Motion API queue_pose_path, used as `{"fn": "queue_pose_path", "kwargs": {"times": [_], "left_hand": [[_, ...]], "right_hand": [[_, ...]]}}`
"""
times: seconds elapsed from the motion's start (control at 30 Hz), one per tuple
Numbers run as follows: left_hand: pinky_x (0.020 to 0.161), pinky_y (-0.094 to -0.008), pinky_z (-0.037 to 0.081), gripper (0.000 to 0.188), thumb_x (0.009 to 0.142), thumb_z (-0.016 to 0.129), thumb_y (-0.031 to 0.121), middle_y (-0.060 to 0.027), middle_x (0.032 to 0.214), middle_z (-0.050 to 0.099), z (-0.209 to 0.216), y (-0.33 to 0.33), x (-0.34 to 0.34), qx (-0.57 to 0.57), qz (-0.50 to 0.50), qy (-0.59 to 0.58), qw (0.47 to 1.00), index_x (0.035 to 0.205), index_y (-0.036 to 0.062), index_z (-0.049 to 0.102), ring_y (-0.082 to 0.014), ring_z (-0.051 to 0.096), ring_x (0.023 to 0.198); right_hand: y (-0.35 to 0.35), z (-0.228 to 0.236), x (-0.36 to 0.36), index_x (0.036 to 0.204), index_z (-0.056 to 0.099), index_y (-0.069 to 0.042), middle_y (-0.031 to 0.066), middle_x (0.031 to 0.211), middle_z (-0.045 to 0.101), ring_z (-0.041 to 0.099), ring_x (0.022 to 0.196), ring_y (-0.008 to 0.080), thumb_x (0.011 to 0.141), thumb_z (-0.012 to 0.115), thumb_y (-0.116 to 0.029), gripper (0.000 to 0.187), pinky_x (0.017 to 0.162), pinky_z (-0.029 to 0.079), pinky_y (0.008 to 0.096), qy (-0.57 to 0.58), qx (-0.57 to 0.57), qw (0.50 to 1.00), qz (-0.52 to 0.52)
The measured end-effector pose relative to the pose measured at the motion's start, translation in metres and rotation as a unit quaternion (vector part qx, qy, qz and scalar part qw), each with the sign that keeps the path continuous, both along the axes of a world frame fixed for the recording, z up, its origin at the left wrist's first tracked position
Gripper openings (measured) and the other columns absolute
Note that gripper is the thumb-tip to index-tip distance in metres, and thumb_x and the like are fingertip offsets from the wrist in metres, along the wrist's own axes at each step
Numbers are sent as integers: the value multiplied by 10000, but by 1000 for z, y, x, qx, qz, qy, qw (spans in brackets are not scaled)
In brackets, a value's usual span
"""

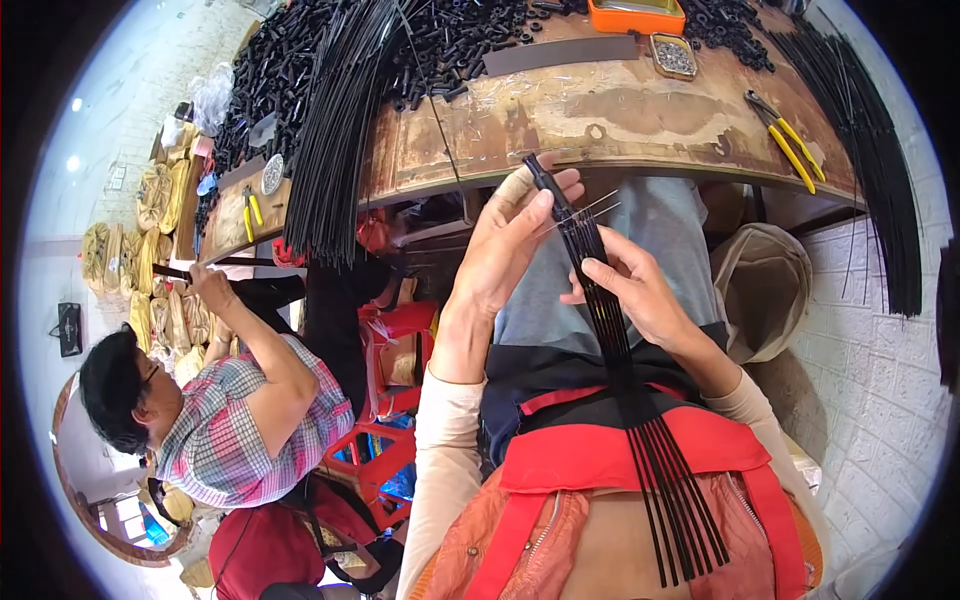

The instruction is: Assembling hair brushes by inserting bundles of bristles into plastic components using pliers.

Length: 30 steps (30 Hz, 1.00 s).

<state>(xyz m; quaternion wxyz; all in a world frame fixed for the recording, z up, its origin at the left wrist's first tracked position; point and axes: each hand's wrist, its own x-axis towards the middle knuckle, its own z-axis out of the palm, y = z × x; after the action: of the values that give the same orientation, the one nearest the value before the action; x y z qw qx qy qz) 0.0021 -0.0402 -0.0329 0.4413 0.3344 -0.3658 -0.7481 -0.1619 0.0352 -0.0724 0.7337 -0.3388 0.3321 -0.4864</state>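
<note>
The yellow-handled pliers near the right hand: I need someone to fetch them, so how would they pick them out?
Start at the worn brown wooden workbench above both hands. Follow its front edge rightward, past the orange tray. The yellow-handled pliers lie alone on bare wood, unlike the second yellow-handled pair far left beside the black tubes.

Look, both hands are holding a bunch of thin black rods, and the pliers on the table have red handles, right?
Nearly. The head view shows both the left hand and the right hand holding the bunch of thin black rods, but the pliers on the table have yellow handles, not red.
</note>
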Motion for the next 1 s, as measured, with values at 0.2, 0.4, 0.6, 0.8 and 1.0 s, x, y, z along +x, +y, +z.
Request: {"fn": "queue_pose_path", "kwargs": {"times": [0.2, 0.4, 0.6, 0.8, 1.0], "left_hand": [[957, -361, 462, 488, 897, 675, 149, -74, 990, 676, -10, -13, 6, -52, -10, -74, 996, 1332, 28, 490, -198, 637, 967], [850, -298, 482, 421, 881, 692, 108, -40, 983, 675, 2, 0, 6, 45, -38, 18, 998, 1274, 64, 548, -156, 644, 941], [764, -261, 489, 345, 798, 770, 46, 2, 857, 657, -11, -5, 2, -20, 55, -81, 995, 1115, 54, 634, -88, 608, 804], [765, -257, 499, 301, 841, 740, 74, -49, 942, 692, -16, -3, 3, -22, 73, -56, 995, 1124, 45, 642, -102, 632, 855], [791, -279, 512, 284, 876, 707, 101, -84, 964, 707, -19, -2, 3, -75, 82, -86, 990, 1147, 37, 649, -127, 654, 875]], "right_hand": [[3, 6, 1, 1290, 469, 6, 53, 931, 562, 592, 833, 123, 984, 521, -121, 335, 846, 563, 387, 19, -6, 1000, -10], [3, 5, 3, 1315, 459, 1, 56, 938, 565, 589, 832, 123, 984, 520, -119, 358, 846, 561, 385, 10, -7, 1000, 0], [2, 3, 0, 1320, 457, 2, 58, 933, 562, 588, 830, 131, 982, 520, -112, 362, 847, 559, 387, 11, 3, 1000, 2], [1, 7, 2, 1320, 457, 2, 58, 933, 561, 588, 829, 133, 984, 518, -117, 362, 845, 558, 389, 19, -12, 1000, 9], [2, 2, 1, 1311, 461, 2, 60, 937, 562, 584, 830, 135, 984, 519, -123, 354, 853, 556, 401, 12, -13, 1000, 11]]}}
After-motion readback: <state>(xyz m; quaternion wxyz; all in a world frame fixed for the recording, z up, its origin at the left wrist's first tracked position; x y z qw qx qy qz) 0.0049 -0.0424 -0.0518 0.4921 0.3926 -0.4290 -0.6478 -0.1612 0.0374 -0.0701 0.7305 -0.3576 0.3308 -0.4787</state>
